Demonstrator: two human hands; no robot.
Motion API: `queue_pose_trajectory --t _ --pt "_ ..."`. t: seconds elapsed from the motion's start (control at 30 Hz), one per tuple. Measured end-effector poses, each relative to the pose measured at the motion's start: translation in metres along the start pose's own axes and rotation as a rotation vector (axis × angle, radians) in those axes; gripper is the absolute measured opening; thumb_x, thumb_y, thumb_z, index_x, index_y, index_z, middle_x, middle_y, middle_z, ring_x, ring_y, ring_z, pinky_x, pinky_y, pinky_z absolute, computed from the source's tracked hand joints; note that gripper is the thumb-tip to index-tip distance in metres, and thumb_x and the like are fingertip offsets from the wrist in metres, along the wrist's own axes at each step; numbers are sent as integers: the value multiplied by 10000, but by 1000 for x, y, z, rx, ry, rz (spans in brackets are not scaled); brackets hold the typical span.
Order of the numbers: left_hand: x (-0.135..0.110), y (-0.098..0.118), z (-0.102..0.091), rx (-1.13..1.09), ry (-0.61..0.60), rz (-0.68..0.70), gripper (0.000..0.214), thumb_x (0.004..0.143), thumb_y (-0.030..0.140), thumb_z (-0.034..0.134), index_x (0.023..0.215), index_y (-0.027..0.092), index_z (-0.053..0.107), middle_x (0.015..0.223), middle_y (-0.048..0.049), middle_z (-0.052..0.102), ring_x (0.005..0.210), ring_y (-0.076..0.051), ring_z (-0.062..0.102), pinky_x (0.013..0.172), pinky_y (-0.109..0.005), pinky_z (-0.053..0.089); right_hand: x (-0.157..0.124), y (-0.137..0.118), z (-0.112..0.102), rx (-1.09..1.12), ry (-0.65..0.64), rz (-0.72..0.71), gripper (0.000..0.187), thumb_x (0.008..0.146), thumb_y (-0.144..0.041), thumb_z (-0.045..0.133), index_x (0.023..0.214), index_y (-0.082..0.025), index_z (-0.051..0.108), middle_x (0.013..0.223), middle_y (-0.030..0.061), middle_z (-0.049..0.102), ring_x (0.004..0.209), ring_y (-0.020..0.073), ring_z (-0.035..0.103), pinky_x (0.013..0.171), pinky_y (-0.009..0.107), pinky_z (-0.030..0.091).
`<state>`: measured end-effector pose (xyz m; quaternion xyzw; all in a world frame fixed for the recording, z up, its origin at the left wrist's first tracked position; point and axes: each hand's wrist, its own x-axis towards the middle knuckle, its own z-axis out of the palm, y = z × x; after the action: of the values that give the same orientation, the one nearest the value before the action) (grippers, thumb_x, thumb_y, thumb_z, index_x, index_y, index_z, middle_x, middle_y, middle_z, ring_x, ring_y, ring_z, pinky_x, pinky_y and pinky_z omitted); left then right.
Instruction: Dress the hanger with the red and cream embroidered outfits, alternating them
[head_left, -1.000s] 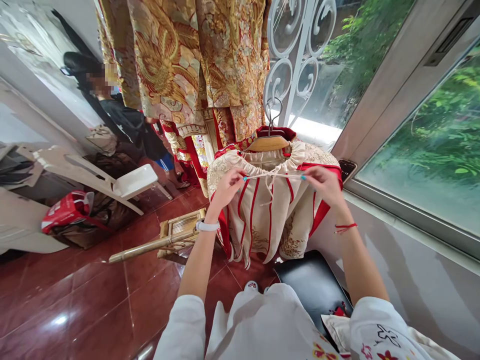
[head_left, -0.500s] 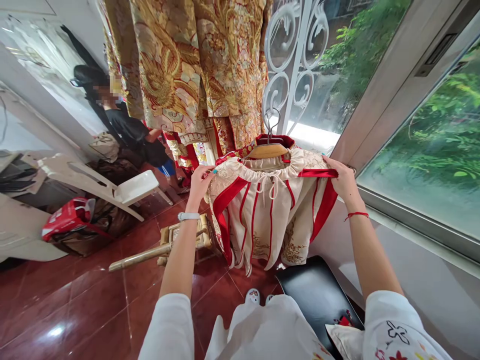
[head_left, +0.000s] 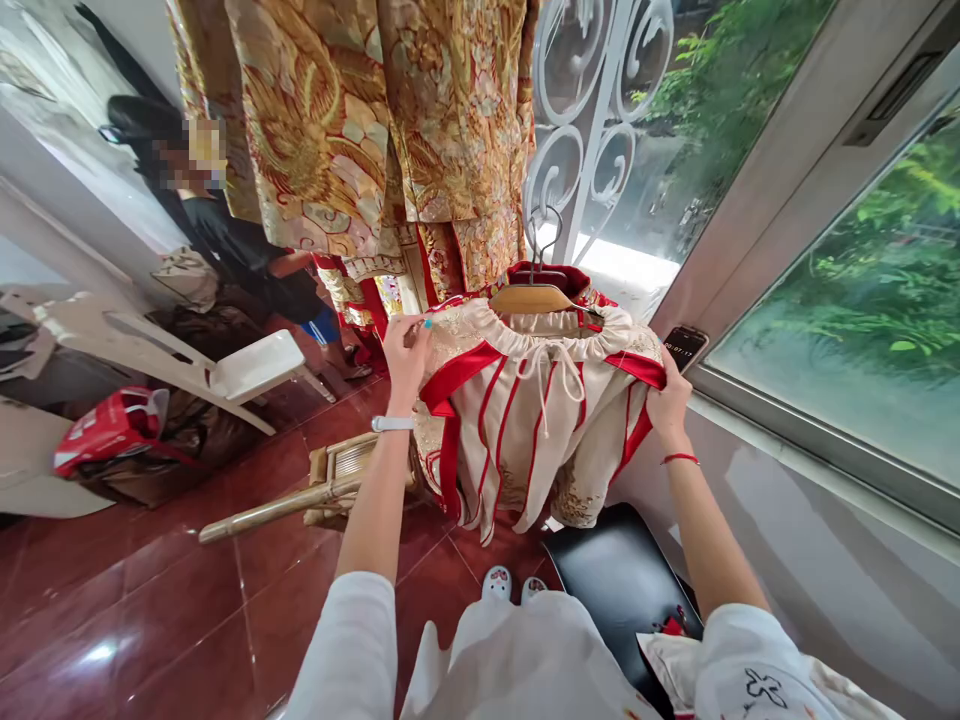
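You are holding the cream drawstring garment (head_left: 517, 435) at the frame's centre, your left hand (head_left: 407, 350) pinching its left edge, your right hand (head_left: 667, 395) clasping its right, a wooden hanger (head_left: 531, 299) showing at its top.

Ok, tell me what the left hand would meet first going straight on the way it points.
First, the cream cloth garment with red trim, whose edge the left hand pinches. Beyond that, probably the hanging gold-embroidered garments, though depth is unclear.
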<state>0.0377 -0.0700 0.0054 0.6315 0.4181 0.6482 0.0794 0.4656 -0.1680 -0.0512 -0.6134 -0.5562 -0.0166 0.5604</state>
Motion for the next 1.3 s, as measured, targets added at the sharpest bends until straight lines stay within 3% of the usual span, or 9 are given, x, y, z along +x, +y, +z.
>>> queue_pose_trajectory --t 0.17,0.33,0.47,0.63,0.87,1.0,1.13,1.23,1.3 --pt "-11 -33 -19 -8 -162 -40 619 804 621 722 1260 224 595 1255 -112 619 1191 -253 602 1034 -406 493 -22 19 0 -39 -93 53 640 741 -178 482 1375 -183 574 1347 119 662 1206 275 633 1067 450 492" --pt "-27 -32 -39 97 -340 -9 1059 640 644 841 1498 230 379 1511 -175 442 1427 -333 433 1198 -499 344 -47 34 -10 -286 -380 292 313 793 -216 449 1001 -119 662 902 177 706 879 331 673 897 525 533" --pt "-70 -20 -52 212 -378 -3 1315 525 557 936 1581 234 221 1621 -208 280 1525 -387 265 1247 -556 233 -72 15 -14 -233 -80 173 626 780 -281 583 1384 -153 480 1255 176 607 1146 315 597 1012 519 489" --pt "-125 -23 -23 285 -85 -194 964 807 277 742 1605 199 207 1654 -194 251 1550 -317 246 1273 -493 224 -59 -15 10 -141 141 110 942 754 -354 697 1568 -187 252 1472 183 469 1338 308 501 1133 512 408" --pt "-106 -35 -49 295 79 -209 643 849 85 440 1479 206 494 1463 -99 582 1380 -239 528 1211 -430 374 -18 -16 5 -156 173 9 534 821 -211 432 1301 -188 667 1253 108 708 1132 284 679 1011 435 514" --pt "-135 -40 -58 369 31 -255 660 823 84 453 1471 205 462 1421 -116 593 1399 -248 502 1212 -436 373 -52 -2 6 -190 130 198 494 870 -287 406 1263 -129 661 1169 159 725 1087 322 680 983 467 515" --pt "-214 -37 -25 545 239 -334 575 885 281 549 1410 111 385 1331 -236 554 1373 -334 486 1163 -560 378 -109 -3 20 -205 75 419 515 908 -376 408 1314 -104 571 1179 213 670 1139 374 612 988 536 483" --pt "-258 -37 6 542 46 -391 622 808 451 688 1279 128 440 1172 -204 589 1163 -351 606 1040 -576 472 -141 -17 39 -285 191 426 558 927 -416 411 1400 -120 442 1309 250 568 1291 387 485 1059 564 414" --pt "-262 -42 21 518 -25 -512 729 768 482 740 1317 136 407 1181 -193 591 1061 -328 649 954 -538 530 -145 -26 57 -293 63 400 589 901 -455 487 1379 -115 436 1340 260 542 1299 396 467 1065 548 404"
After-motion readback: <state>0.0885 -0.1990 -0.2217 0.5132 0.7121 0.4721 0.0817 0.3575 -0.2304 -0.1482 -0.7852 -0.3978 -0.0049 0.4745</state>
